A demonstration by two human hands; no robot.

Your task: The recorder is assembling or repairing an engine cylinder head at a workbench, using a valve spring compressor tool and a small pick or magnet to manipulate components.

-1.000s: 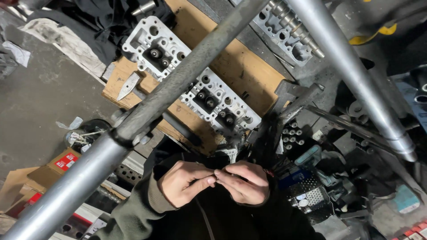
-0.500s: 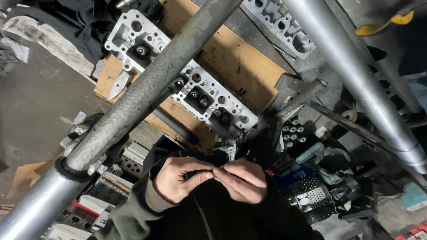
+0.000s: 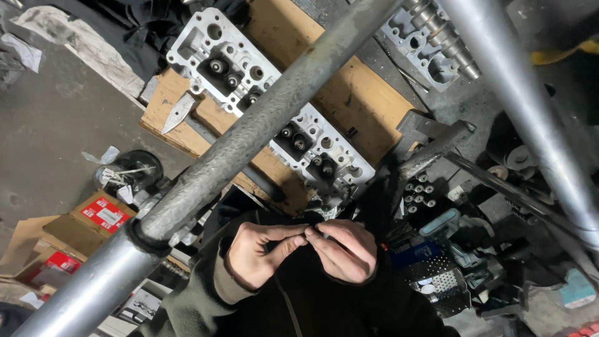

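Both our hands meet at the lower middle of the frame, left hand (image 3: 259,253) and right hand (image 3: 343,249) with fingertips pinched together on a small dark part (image 3: 310,232), too tiny to make out. Across the frame from lower left to top runs a thick grey pipe (image 3: 249,137). Behind it, above our hands, a pale cylinder head (image 3: 274,106) lies on cardboard (image 3: 349,93). At lower left sits a red and white box (image 3: 103,214).

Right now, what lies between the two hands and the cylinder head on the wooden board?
In the head view, only dark clutter and the board's near edge lie between the left hand, right hand and cylinder head. A thick grey pipe crosses above, nearer the camera.
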